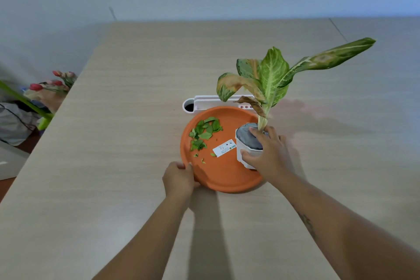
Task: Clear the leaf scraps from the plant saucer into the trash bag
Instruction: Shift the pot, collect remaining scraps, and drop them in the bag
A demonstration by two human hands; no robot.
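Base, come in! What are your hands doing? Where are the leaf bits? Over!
Left hand grips saucer rim. Right hand holds plant pot at saucer's right edge. Leaf scraps lie in saucer. Pot likely blocks tipping it.

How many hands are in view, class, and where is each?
2. The left hand grips the saucer at its near left rim. The right hand holds the pot at the saucer's right side. None seems hidden.

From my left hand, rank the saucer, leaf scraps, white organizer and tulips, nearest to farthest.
1. saucer: the left hand grips its near-left rim.
2. leaf scraps: on the saucer's left half.
3. white organizer: just behind the saucer.
4. tulips: beyond the table's left edge.
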